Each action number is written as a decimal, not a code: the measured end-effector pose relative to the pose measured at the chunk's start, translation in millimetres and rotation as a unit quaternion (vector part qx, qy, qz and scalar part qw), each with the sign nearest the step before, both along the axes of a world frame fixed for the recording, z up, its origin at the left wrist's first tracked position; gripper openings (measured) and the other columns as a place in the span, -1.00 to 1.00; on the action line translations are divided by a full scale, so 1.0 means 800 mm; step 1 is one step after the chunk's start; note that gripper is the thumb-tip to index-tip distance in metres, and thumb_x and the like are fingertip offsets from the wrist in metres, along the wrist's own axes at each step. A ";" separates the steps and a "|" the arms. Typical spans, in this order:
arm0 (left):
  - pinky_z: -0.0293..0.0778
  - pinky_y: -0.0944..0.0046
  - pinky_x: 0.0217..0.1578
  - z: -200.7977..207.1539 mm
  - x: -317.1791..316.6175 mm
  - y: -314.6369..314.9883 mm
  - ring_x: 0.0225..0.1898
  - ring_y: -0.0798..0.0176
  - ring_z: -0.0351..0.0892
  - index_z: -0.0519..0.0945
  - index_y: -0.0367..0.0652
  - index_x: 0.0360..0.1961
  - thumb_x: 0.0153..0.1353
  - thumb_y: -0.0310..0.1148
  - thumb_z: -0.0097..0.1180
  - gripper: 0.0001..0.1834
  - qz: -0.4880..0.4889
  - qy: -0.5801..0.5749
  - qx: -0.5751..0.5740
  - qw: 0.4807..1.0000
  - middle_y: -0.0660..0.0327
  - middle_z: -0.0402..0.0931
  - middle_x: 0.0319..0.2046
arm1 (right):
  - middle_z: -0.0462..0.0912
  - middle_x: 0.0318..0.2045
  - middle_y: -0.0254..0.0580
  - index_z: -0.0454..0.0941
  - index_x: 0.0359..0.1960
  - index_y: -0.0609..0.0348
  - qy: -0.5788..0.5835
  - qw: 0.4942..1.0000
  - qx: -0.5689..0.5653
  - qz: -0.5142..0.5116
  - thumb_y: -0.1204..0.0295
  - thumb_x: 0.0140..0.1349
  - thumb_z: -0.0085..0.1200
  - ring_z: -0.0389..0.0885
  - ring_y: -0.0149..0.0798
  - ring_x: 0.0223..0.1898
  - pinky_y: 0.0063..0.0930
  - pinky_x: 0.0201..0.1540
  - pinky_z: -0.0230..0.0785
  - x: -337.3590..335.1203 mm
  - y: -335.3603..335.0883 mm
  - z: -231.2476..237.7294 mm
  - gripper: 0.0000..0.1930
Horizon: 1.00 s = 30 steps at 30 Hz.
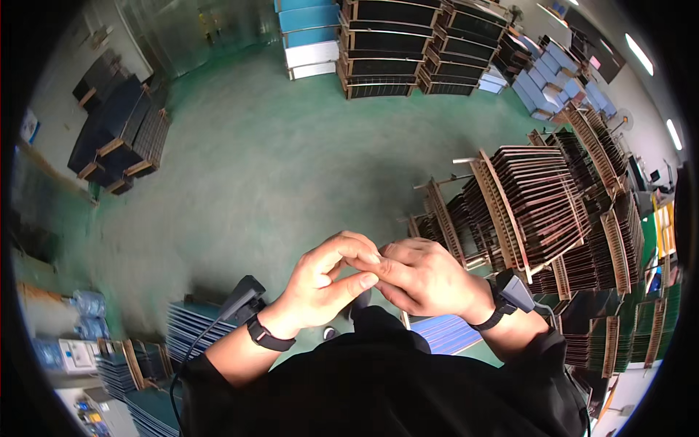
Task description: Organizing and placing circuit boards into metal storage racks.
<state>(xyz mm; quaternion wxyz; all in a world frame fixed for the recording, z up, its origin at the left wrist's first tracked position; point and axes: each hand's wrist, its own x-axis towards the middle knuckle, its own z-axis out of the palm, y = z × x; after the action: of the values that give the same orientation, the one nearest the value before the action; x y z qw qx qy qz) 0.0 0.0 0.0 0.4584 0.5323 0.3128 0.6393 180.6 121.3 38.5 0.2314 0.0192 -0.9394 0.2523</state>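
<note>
In the middle, just past the dark shirt (pixel 364 393), the left hand (pixel 320 284) and the right hand (pixel 426 277) meet tip to tip. The left fingers are bent, with a gap between thumb and pointer. The right fingers curl in and down, partly hidden. I can't tell if a small thing is pinched there.

The nearest big thing is the rack (pixel 542 200) full of thin bars. It sits at 2 o'clock from the fingers, and the right hand is nearer to it. Its notched side rail slants from 11 to 5 o'clock. Neither hand grips it.

A blue lined stack (pixel 444 335) lies at 6 o'clock from the right hand. More blue sheets (pixel 193 331) lie near 8 o'clock from the left hand.
</note>
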 end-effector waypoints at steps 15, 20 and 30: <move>0.51 0.23 -0.13 0.010 -0.182 0.290 -0.18 0.24 0.59 0.60 -0.33 -0.08 0.23 -0.54 0.23 -0.77 0.144 0.189 -0.086 0.968 0.09 0.61 -0.19 | 0.65 -0.29 -0.07 0.51 0.06 0.11 -0.013 0.988 -0.137 0.066 0.46 0.17 0.19 0.64 0.09 -0.29 -0.10 -0.28 0.52 -0.178 0.312 -0.003 -0.61; 0.49 0.24 -0.04 -0.054 -0.261 0.354 -0.14 0.24 0.57 0.58 -0.36 -0.04 0.36 -0.43 0.12 -0.77 0.111 0.206 -0.181 0.955 0.12 0.60 -0.15 | 0.62 -0.39 0.05 0.46 0.04 0.13 -0.045 0.958 -0.275 0.073 0.48 0.17 0.07 0.59 0.18 -0.33 -0.03 -0.29 0.42 -0.237 0.381 -0.051 -0.64; 0.48 0.32 -0.04 -0.049 -0.331 0.660 -0.13 0.35 0.53 0.51 -0.27 0.00 0.32 -0.44 0.23 -0.73 -0.151 0.195 -0.164 0.955 0.23 0.56 -0.15 | 0.62 -0.30 0.02 0.40 0.20 0.20 -0.069 0.924 -0.343 -0.155 0.51 0.26 0.05 0.58 0.10 -0.29 -0.09 -0.22 0.42 -0.256 0.534 -0.054 -0.56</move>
<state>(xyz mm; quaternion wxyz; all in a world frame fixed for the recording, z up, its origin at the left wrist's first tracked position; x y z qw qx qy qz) -265.1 527.9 -39.1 0.5610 0.6051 0.4121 0.3863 -24.2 548.6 -4.7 0.1948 -0.2248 -0.8003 0.5207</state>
